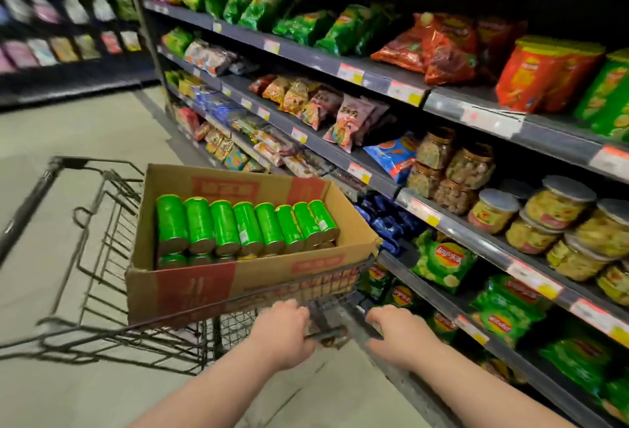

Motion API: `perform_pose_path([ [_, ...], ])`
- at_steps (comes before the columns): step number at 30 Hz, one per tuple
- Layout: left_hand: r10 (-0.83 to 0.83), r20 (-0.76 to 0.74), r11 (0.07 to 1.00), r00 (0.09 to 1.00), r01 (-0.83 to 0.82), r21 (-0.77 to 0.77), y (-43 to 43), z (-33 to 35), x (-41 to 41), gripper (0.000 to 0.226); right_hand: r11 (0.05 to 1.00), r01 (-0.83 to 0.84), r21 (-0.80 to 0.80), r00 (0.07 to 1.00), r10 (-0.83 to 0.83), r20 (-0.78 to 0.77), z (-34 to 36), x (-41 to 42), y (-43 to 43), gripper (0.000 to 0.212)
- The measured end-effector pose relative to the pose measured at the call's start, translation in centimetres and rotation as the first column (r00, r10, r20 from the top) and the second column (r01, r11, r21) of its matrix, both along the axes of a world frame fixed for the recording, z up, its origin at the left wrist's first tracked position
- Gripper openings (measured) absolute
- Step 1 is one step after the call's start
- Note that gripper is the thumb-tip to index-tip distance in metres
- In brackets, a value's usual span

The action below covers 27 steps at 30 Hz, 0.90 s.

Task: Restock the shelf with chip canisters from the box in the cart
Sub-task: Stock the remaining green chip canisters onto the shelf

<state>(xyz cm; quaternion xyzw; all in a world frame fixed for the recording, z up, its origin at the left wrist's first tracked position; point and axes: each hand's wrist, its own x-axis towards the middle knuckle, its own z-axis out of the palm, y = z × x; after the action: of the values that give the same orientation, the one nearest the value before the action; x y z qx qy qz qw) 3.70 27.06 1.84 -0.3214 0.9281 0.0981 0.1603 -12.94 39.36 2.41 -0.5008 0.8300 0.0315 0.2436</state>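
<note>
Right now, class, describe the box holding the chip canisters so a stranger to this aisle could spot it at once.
Start at the black wire cart left of the snack shelves. The brown cardboard box sits in its basket. It alone is open-topped, red-printed and filled with green canisters lying on their sides.

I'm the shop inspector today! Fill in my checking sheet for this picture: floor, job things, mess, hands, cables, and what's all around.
Surface: grey floor of the aisle; the picture is blurred at the edges.
Job's things: an open cardboard box sits in the wire cart; green chip canisters lie on their sides in a row, with more beneath.
Clutter: nothing seen.
Grippers: left hand and right hand both grip the cart handle.
Cables: nothing seen.
Surroundings: shelves on the right hold chip bags and lidded jars; another stocked shelf stands across the aisle, blurred.
</note>
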Motion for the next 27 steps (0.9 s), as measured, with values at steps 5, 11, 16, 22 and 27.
perform_pose_path([
  [5, 0.039, -0.028, 0.998, 0.999, -0.041, -0.054, -6.0, 0.8, 2.0, 0.043, 0.999, -0.047, -0.002, 0.999, 0.047, 0.011, -0.2, 1.7, -6.3, 0.043],
  [11, 0.068, -0.055, 0.996, 0.996, -0.071, -0.053, -9.9, 0.8, 2.3, 0.041, 0.993, -0.114, -0.002, 0.993, 0.114, 0.003, 0.5, 2.1, -11.7, 0.044],
  [16, 0.086, -0.115, 0.993, 0.99, -0.095, -0.077, -12.3, 0.8, 1.8, 0.043, 0.987, -0.156, -0.041, 0.988, 0.156, 0.017, 1.0, 1.2, -16.6, 0.043],
  [22, 0.254, -0.115, 0.959, 0.96, -0.266, -0.1, -18.2, 1.1, 2.4, 0.045, 0.954, -0.29, -0.07, 0.954, 0.294, 0.051, 0.4, 0.4, -25.3, 0.047],
  [27, 0.377, -0.026, 0.92, 0.926, -0.377, -0.107, -23.4, 0.3, 3.4, 0.049, 0.929, -0.362, -0.071, 0.924, 0.368, 0.103, -0.6, -0.2, -32.2, 0.044],
])
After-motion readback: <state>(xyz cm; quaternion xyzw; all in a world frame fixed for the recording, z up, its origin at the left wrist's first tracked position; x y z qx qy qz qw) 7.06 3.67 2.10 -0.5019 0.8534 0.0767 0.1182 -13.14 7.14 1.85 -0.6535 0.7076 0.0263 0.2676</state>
